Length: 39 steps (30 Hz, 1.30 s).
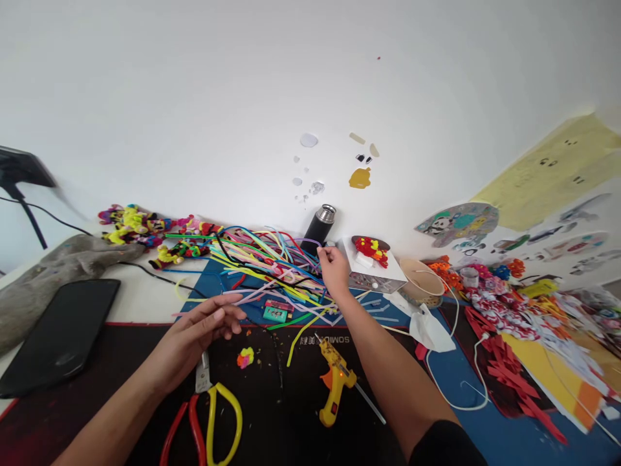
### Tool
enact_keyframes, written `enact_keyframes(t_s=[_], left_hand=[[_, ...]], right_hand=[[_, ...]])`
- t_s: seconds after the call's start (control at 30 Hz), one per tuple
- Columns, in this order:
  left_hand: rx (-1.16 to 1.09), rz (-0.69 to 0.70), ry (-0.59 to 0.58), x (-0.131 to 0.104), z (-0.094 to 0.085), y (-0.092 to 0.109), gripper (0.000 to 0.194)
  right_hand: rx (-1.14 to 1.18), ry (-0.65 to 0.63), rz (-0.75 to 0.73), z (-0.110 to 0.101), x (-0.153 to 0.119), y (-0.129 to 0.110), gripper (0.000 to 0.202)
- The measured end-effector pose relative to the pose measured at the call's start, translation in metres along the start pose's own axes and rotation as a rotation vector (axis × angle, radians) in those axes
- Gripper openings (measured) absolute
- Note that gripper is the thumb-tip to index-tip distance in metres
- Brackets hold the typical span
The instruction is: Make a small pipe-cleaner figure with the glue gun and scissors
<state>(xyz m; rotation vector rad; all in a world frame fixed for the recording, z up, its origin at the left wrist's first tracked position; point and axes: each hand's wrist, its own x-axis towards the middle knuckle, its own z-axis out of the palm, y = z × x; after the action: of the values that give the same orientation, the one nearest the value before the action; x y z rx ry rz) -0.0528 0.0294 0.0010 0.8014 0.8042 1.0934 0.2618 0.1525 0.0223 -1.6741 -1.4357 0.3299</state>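
Observation:
My right hand (334,270) reaches over the far edge of a pile of colourful pipe cleaners (272,259). Its thumb and forefinger are pinched at a thin purple pipe cleaner (332,240). Nearer to me, my left hand (211,321) hovers at the pile's front left, fingers loosely spread and holding nothing I can see. Below it lie scissors (226,421) with one red and one yellow handle, their blades partly covered by the hand. A small pink, yellow and orange flower-like piece (245,357) rests on the dark mat. Between my forearms lies a yellow hot glue gun (334,382).
A black flask (317,228) stands behind the pile, beside a white-topped box (369,268). Finished fuzzy figures (133,225) are at the back left, with a phone (63,333) in front. A woven basket (422,285), white cable (478,362) and red strips (509,372) lie right.

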Motion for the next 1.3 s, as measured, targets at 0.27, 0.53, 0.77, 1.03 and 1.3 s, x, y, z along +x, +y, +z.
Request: enact_keyframes(t_s=[0.27,0.53,0.77,1.03,1.3], left_hand=[[-0.020,0.010,-0.019,-0.001,0.001,0.000,0.044],[-0.014,0.031,-0.044,-0.004,0.007,0.005,0.040],[0.004,-0.036,-0.193,-0.013,0.015,0.010,0.043],[-0.089,-0.018,-0.236,-0.016,0.015,0.009,0.045],[-0.129,0.027,-0.015,-0.006,0.008,0.012,0.042]], right_hand=[[0.323,0.062,0.049,-0.022,-0.018,-0.006,0.045],[0.530,-0.036,0.076,-0.026,-0.073,-0.032,0.040],[0.382,-0.325,-0.140,-0.019,-0.133,-0.072,0.029],[0.061,-0.623,-0.434,-0.019,-0.160,-0.091,0.022],[0.136,-0.544,-0.286,-0.024,-0.168,-0.077,0.026]])
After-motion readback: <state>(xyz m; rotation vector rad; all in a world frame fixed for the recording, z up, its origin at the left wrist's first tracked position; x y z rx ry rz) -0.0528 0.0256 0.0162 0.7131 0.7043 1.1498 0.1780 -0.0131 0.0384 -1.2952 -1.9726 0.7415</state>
